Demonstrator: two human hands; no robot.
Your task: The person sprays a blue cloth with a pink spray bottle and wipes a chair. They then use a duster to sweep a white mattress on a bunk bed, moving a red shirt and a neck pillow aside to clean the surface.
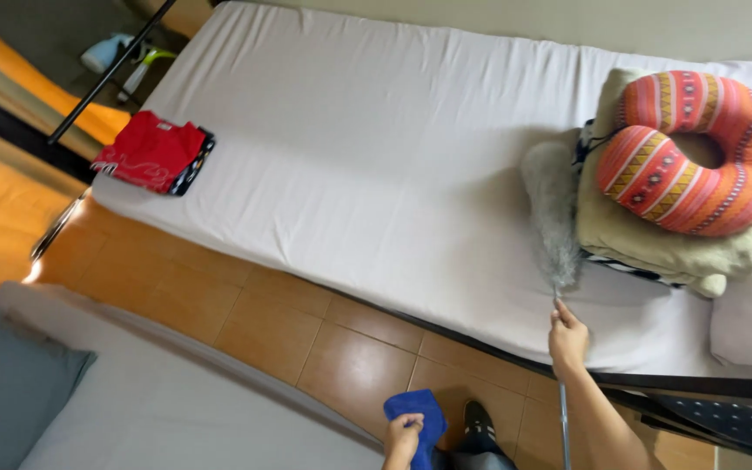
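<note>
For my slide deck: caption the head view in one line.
Right hand sweeps a grey feather duster across the white mattress; left hand grips a blue cloth.

White-sheeted bed (376,148); red folded shirt (151,152); beige blanket (654,248).

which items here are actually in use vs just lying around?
In use:
- grey duster, held by the right hand, head on the white mattress
- blue cloth, gripped in the left hand

Lying about:
- folded red shirt at the mattress corner
- striped neck pillow on the folded beige blanket
- grey pillow on the near bed
</note>
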